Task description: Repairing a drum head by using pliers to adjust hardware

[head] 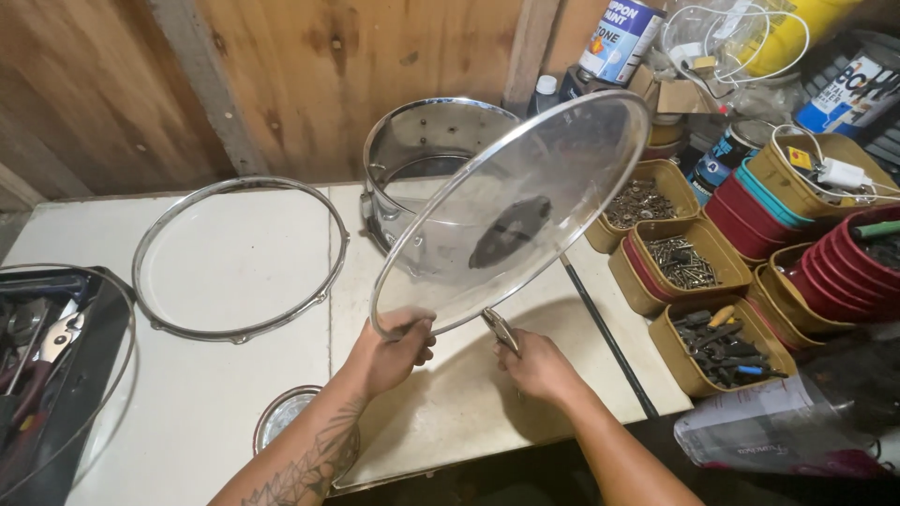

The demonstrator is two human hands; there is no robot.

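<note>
Left hand grips the rim of a clear drumhead, tilting it above the white surface, while right hand closes on pliers pinching its hoop edge.

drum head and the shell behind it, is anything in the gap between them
Nothing visible. The left hand holds the drum head by its rim, tilted above the table; the shell stands right behind, top open. The right hand holds pliers.
</note>
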